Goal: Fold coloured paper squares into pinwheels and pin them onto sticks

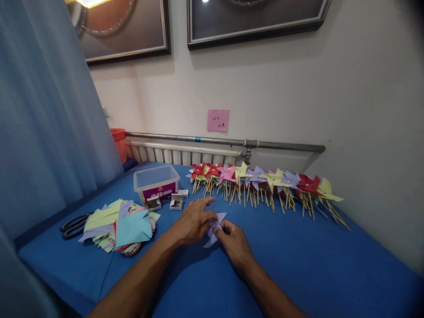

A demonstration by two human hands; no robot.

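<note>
A lilac paper pinwheel piece (216, 229) lies on the blue table (318, 265) between my hands. My left hand (194, 221) rests on its left side, fingers spread and pressing the folded flaps down. My right hand (233, 240) pinches its lower right part with thumb and fingertips. Much of the paper is hidden under my fingers.
A row of finished paper pinwheels on sticks (265, 185) lines the wall. A pile of coloured paper squares (121, 225), black scissors (74, 225), a clear plastic box (156, 181) and two small open boxes (176, 201) sit at the left. A curtain (49, 110) hangs left.
</note>
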